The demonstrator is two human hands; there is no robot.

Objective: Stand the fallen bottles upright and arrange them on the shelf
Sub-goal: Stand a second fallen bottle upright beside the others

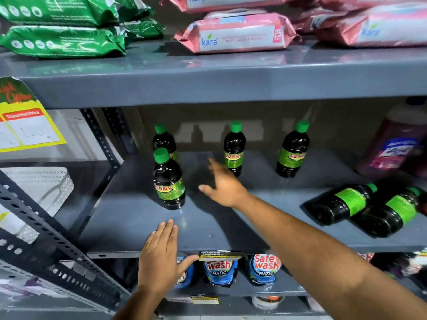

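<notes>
Several dark bottles with green caps and green labels stand upright on the grey shelf (208, 229): one at the front left (168, 181), one behind it (163, 140), one at the back middle (233, 148) and one further right (292, 150). Two more lie on their sides at the right, one (342, 203) beside the other (390, 212). My right hand (223, 184) hovers open above the shelf, just right of the front-left bottle, touching nothing. My left hand (161, 255) rests flat on the shelf's front edge, fingers apart.
A large purple jug (397, 146) stands at the far right of the shelf. Wipe packs, green (62, 40) and pink (235, 34), fill the shelf above. Detergent pouches (264, 269) sit below. A perforated steel upright (101, 139) and a yellow price tag (27, 125) are at left.
</notes>
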